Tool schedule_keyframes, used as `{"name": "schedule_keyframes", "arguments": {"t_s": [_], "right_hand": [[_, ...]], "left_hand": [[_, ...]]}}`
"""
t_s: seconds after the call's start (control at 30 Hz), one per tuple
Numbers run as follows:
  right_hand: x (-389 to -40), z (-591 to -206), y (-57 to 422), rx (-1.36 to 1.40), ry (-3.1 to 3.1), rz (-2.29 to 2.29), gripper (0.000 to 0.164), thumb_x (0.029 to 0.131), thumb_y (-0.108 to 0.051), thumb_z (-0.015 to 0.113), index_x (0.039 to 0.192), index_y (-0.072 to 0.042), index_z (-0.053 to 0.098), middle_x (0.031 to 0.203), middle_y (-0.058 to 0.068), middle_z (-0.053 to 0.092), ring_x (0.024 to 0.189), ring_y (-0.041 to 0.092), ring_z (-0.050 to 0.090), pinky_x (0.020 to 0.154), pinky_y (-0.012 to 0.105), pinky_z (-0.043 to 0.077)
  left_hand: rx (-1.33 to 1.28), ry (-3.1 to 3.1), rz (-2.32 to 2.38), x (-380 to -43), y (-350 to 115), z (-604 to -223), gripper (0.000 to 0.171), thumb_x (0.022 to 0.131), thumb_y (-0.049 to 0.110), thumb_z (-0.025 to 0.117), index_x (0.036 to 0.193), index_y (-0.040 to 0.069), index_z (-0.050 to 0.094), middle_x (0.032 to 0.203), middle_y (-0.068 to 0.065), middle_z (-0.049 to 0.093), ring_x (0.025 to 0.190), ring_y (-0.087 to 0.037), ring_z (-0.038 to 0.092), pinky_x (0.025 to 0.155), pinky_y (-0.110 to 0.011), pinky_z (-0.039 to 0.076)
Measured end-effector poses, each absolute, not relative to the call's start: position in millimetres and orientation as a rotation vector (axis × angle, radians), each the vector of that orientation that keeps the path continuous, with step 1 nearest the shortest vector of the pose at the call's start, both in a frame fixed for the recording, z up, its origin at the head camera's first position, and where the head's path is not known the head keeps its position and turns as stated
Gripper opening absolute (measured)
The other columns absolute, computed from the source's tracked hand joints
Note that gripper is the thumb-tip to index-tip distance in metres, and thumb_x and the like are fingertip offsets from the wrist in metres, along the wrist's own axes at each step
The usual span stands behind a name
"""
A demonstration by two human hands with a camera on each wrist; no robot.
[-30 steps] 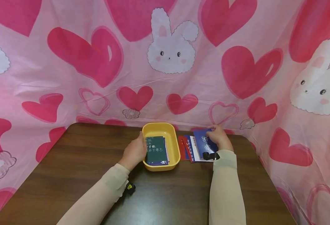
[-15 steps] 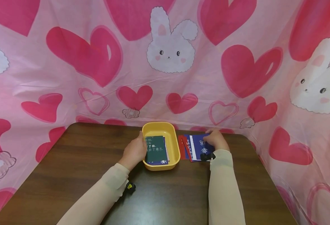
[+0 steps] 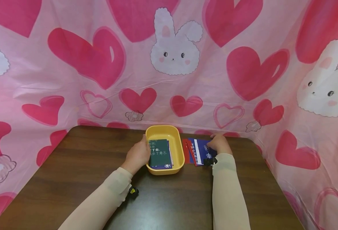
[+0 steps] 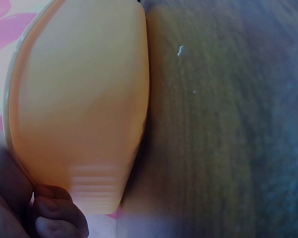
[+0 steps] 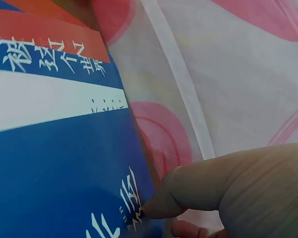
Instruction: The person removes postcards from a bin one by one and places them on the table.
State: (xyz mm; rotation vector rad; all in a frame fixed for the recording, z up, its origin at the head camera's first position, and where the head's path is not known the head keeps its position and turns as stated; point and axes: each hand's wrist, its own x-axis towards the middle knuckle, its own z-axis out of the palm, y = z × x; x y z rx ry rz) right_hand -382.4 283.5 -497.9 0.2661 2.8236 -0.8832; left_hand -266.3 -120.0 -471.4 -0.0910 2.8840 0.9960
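My left hand (image 3: 138, 155) grips the left rim of a yellow plastic tray (image 3: 180, 150). In the left wrist view, curled fingers (image 4: 59, 213) show at the corner of the tray's outer wall (image 4: 84, 99). Inside the tray lies a small stack of cards, a dark green card (image 3: 159, 153) with white writing on top. At the right, my right hand (image 3: 221, 144) pinches the far edge of a blue card (image 3: 202, 148) with white characters, thumb on its face in the right wrist view. This card overlaps several fanned cards, including a red card (image 3: 187, 150).
A brown wooden table (image 3: 163, 198) bears the tray and cards near its far edge. A pink curtain (image 3: 140, 76) with hearts and rabbits hangs behind and on both sides. Dark wrist cameras sit on both sleeves.
The right hand has lowered the blue card onto the fanned cards and shifted slightly left, so it covers more of the white one. Left hand and tray have stayed put.
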Motion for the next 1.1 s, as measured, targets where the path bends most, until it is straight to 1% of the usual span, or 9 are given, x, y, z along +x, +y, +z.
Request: {"name": "schedule_keyframes", "arguments": {"t_s": [0.1,0.2,0.4,0.5,0.6,0.73,0.83,0.97,1.1], "right_hand": [[-381,-492,282,0.242,2.829,-0.859,0.063,0.099,-0.025,0.077,0.153,0.004,0.063,0.155,0.033,0.063,0.136,0.050,0.063,0.125,0.067,0.048],[-392,-498,285,0.186,2.903,-0.819,0.059,0.099,-0.031,0.072,0.148,0.001,0.068,0.150,0.032,0.068,0.132,0.050,0.066,0.121,0.066,0.051],[-349,-436,242,0.075,2.891,-0.925,0.057,0.109,-0.028,0.062,0.158,0.001,0.059,0.160,0.033,0.061,0.149,0.054,0.057,0.129,0.069,0.043],[-345,-425,231,-0.003,2.906,-0.969,0.053,0.109,-0.028,0.064,0.155,0.000,0.064,0.154,0.030,0.067,0.141,0.050,0.064,0.124,0.066,0.049],[-340,-415,220,-0.058,2.920,-1.001,0.050,0.107,-0.030,0.066,0.148,-0.003,0.069,0.138,0.027,0.076,0.122,0.043,0.073,0.113,0.060,0.057],[-335,-405,203,-0.158,2.916,-1.058,0.050,0.104,-0.031,0.067,0.145,-0.003,0.072,0.120,0.022,0.081,0.105,0.035,0.076,0.103,0.056,0.062],[-333,-401,189,-0.214,2.866,-1.117,0.051,0.105,-0.032,0.069,0.148,-0.004,0.070,0.117,0.021,0.081,0.104,0.034,0.077,0.104,0.056,0.063],[-328,-397,165,-0.200,2.789,-1.167,0.050,0.108,-0.033,0.072,0.151,-0.009,0.068,0.123,0.020,0.079,0.109,0.035,0.080,0.106,0.057,0.065],[-323,-393,137,-0.231,2.768,-1.151,0.046,0.109,-0.029,0.073,0.150,-0.007,0.069,0.128,0.020,0.077,0.108,0.036,0.081,0.100,0.050,0.069]], "left_hand": [[-0.097,2.878,0.997,-266,-120,-471,0.074,0.121,0.033,0.050,0.182,0.006,0.018,0.156,-0.022,0.068,0.114,-0.034,0.075,0.110,-0.060,0.062],[-0.103,2.875,1.000,-264,-120,-470,0.074,0.121,0.033,0.050,0.182,0.006,0.018,0.154,-0.021,0.069,0.111,-0.034,0.074,0.109,-0.059,0.063],[-0.097,2.876,1.017,-263,-121,-469,0.073,0.121,0.033,0.050,0.182,0.005,0.018,0.154,-0.021,0.069,0.109,-0.033,0.074,0.108,-0.059,0.064],[-0.086,2.889,1.009,-262,-122,-469,0.072,0.122,0.032,0.050,0.181,0.004,0.019,0.154,-0.022,0.070,0.107,-0.033,0.074,0.106,-0.058,0.064],[-0.090,2.888,1.007,-261,-122,-469,0.073,0.122,0.033,0.050,0.181,0.005,0.020,0.153,-0.021,0.070,0.110,-0.033,0.075,0.107,-0.058,0.064],[-0.082,2.887,1.013,-261,-122,-470,0.072,0.122,0.033,0.050,0.181,0.004,0.021,0.155,-0.022,0.069,0.116,-0.034,0.076,0.110,-0.060,0.062],[-0.066,2.899,1.010,-263,-121,-470,0.070,0.122,0.033,0.049,0.180,0.003,0.022,0.153,-0.022,0.070,0.115,-0.034,0.075,0.110,-0.061,0.062],[-0.066,2.901,1.019,-264,-121,-472,0.071,0.122,0.033,0.049,0.181,0.004,0.022,0.154,-0.022,0.070,0.112,-0.033,0.075,0.109,-0.061,0.063],[-0.067,2.899,1.026,-263,-121,-473,0.071,0.122,0.033,0.049,0.181,0.005,0.021,0.156,-0.022,0.068,0.112,-0.033,0.075,0.108,-0.061,0.063]]}}
